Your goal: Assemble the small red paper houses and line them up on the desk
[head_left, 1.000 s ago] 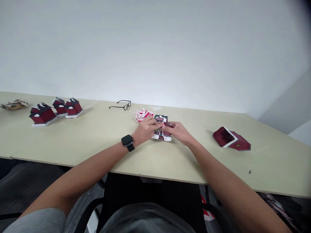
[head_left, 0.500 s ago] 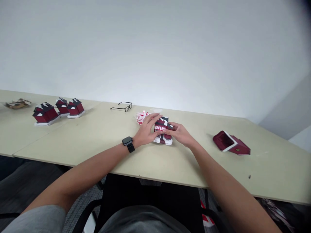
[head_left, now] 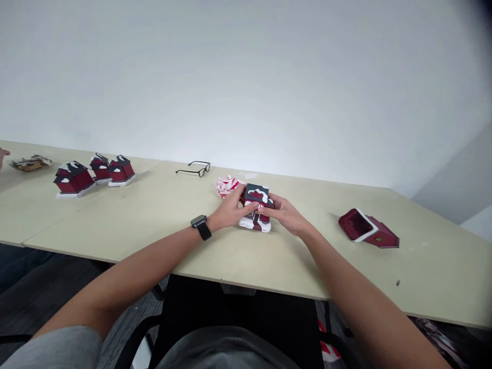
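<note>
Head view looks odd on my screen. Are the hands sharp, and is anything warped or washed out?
In the head view, the left hand, right hand and model house look fairly sharp, though small; the table edge bows from wide-angle distortion; the wall is pale and bright at centre, and the view darkens at its top-right corner.

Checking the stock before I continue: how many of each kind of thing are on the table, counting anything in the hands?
Red paper model houses: 5, including the held house between left hand and right hand
Eyeglasses: 1
Paper scrap piles: 2
Total: 8
</note>
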Available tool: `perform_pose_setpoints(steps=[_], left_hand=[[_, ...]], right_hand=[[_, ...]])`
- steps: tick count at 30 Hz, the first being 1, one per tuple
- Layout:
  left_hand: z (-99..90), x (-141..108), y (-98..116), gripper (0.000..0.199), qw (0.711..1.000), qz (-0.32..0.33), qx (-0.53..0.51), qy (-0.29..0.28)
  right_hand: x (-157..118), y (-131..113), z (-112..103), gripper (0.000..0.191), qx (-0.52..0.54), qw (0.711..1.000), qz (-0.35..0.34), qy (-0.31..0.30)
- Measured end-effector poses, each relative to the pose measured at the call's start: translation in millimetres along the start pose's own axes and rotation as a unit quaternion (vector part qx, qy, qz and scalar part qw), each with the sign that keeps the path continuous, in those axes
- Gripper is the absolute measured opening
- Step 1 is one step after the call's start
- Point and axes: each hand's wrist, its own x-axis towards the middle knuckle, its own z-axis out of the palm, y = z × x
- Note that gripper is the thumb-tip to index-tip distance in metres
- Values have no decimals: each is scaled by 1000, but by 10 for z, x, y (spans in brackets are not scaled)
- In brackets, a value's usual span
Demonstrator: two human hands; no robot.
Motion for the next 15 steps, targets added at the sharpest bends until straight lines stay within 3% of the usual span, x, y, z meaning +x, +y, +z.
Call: perform_pose_setpoints(steps=[6,12,15], left_hand=[[-7,-8,77,54,1000,8,9,-20],[-254,82,-6,62,979,-101,-60,-167],[-433,112,3,65,965,-125,-69,-219]], right_hand=[[-22,-23,-56,69,6,1000,-1,-3],[-15,-29,8,69,-18,999,42,-30],[-4,-24,34,67,-14,997,38,-59]])
